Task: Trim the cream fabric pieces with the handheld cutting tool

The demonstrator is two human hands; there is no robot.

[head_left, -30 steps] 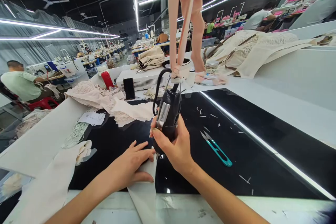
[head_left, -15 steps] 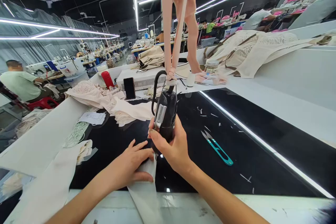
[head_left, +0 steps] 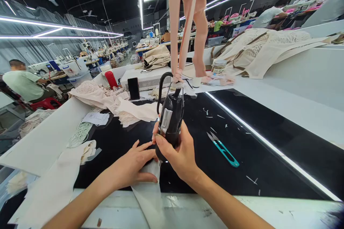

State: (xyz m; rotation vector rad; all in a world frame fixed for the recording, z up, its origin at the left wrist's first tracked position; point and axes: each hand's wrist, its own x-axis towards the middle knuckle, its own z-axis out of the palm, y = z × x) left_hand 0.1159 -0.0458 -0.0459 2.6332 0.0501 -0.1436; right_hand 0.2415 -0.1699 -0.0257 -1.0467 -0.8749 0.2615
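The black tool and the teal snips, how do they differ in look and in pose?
The tool is thick and mostly black; the snips are slim with teal handles. The tool is held nearly upright in the right hand; the snips lie flat on the black surface, untouched. Both have silvery parts.

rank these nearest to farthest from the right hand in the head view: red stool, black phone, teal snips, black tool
1. Black tool: gripped in the right hand.
2. Teal snips: lying just to the hand's right.
3. Black phone: upright, farther back and to the left.
4. Red stool: far left, beyond the white side panel.
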